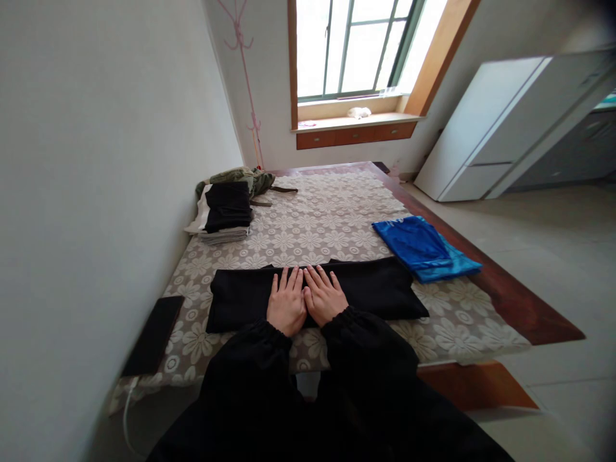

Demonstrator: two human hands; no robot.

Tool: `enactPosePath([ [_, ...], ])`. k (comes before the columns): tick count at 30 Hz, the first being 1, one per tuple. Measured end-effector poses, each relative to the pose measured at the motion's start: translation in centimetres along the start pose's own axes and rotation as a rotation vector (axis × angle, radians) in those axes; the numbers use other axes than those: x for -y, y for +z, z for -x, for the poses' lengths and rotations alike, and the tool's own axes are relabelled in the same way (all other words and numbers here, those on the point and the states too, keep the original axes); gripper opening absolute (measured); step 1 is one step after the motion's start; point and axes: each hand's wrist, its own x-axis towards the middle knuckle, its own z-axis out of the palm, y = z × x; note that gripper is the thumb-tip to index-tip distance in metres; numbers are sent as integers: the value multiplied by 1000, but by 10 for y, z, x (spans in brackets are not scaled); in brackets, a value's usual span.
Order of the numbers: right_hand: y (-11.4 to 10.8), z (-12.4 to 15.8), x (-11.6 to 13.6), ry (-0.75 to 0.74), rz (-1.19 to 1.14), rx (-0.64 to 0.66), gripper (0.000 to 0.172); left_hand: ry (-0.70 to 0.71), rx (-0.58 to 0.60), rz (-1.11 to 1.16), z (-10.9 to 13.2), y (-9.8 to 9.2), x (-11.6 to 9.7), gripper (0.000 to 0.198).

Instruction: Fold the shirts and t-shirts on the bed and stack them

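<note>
A black cloth (375, 289), folded into a long flat strip, lies across the near part of the table. My left hand (287, 301) rests flat on its middle, fingers stretched out and pointing away from me. Beside it, my right hand (325, 296) lies on the same cloth with its fingers spread, the two thumbs touching or nearly so. Neither hand grips anything.
Blue folded cloths (423, 247) lie at the table's right. At the back left is a stack of folded clothes (228, 206) beside a green strapped item (260, 179). A dark flat device (154, 337) with a white cable sits at the left edge of the lace-covered table (317, 205).
</note>
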Motion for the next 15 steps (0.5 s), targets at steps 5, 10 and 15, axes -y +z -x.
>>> enactPosePath([
  [5,11,6,-4,-6,7,-20,63,7,-31,10,3,6,5,61],
  [10,9,9,-10,-4,26,1,60,3,-47,21,6,5,6,62],
  [15,-3,18,-40,75,78,-16,60,-38,-10,3,20,-9,28,63],
])
